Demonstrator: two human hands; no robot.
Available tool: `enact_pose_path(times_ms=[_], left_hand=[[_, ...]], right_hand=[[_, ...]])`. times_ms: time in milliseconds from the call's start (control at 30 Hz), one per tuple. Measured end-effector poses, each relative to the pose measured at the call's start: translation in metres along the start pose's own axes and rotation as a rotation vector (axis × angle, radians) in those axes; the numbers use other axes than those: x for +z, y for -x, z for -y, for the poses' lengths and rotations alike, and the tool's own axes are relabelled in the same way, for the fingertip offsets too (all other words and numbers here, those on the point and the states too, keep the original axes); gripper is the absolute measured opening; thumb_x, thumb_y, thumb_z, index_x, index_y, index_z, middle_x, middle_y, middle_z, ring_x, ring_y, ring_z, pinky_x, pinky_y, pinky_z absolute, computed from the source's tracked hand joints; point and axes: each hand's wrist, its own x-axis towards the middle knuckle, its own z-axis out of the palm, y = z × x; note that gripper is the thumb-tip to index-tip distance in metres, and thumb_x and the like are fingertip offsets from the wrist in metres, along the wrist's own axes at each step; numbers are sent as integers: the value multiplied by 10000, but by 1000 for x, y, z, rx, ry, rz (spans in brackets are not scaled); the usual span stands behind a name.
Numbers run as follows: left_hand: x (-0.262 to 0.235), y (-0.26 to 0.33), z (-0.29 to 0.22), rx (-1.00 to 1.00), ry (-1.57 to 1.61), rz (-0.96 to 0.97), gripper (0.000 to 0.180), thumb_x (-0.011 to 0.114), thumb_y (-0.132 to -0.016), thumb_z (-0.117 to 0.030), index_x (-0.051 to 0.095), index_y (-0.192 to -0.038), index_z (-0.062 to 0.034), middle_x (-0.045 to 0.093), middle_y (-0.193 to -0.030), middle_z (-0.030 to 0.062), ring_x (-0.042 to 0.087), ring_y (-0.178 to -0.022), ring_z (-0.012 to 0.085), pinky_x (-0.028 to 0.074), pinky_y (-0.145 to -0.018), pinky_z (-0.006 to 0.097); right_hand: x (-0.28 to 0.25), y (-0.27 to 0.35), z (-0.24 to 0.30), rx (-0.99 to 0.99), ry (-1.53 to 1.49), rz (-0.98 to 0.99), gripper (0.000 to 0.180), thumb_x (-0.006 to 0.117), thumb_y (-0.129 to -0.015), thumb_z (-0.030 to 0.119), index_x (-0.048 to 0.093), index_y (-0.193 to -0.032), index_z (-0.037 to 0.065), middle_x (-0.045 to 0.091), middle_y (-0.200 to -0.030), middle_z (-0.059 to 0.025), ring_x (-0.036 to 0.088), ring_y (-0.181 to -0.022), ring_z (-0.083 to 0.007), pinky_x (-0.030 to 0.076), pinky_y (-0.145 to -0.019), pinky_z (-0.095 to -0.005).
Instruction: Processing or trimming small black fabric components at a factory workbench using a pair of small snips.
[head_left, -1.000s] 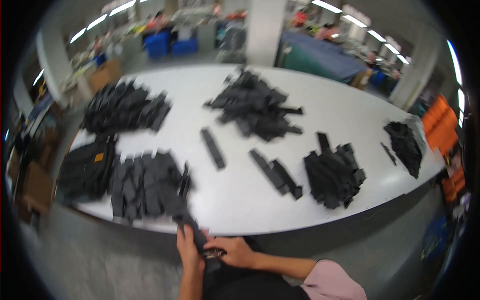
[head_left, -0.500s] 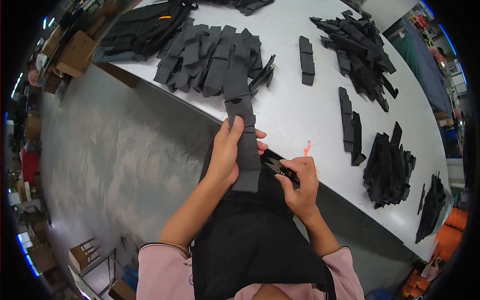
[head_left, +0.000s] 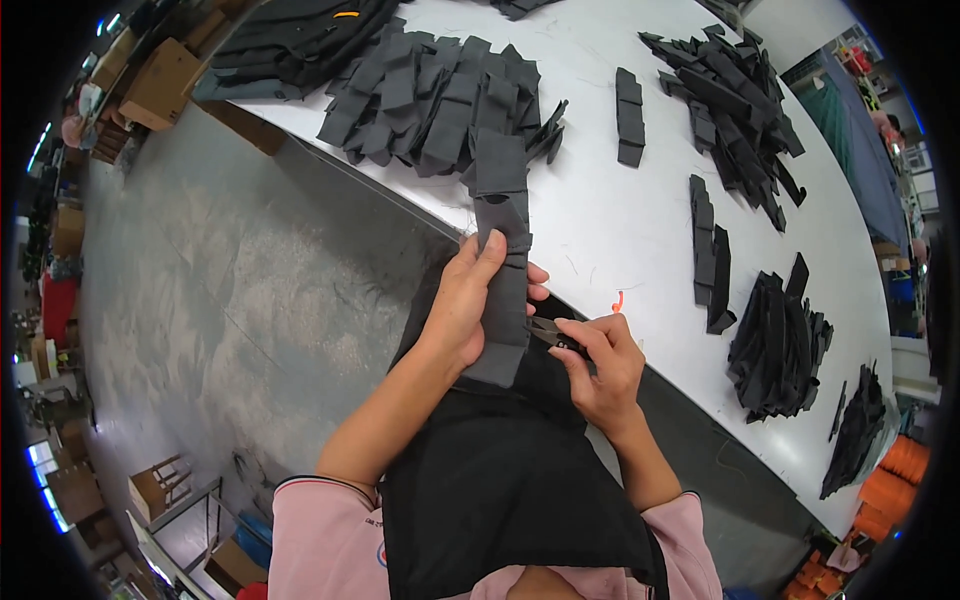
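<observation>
A seated person's left hand [head_left: 465, 310] is pinching a long black fabric strip [head_left: 505, 290] w/ thumb in front & fingers curled behind, holding it upright just off the near edge of the white bench [head_left: 600, 230]. The right hand [head_left: 600, 360], just right of the strip, is keeping its grip pressed together round small dark snips [head_left: 545, 332], tips touching the strip's edge. Beyond the strip, piles of black fabric pieces [head_left: 430, 95] are lying on the bench; a black apron [head_left: 500, 480] is covering the lap below it.
</observation>
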Motion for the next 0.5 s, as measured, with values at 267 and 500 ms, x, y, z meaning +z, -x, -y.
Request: enact_pose_path(times_ms=[267, 500], left_hand=[[4, 2, 1, -19, -23, 46, 323, 468, -969, -376, 497, -1064, -69, 644, -832, 113, 643, -690, 178, 524, -595, 276], [-1, 1, 5, -41, -73, 60, 327, 474, -967, -378, 497, -1066, -68, 647, -834, 113, 643, -677, 184, 525, -597, 287]], right_hand=[[-2, -4, 4, -49, 105, 15, 302, 748, -670, 62, 668, -960, 76, 566, -746, -29, 528, -595, -181, 401, -521, -289], [-4, 1, 9, -104, 157, -14, 272, 738, -680, 47, 669, -943, 65, 558, -714, -26, 542, -595, -179, 405, -516, -289]])
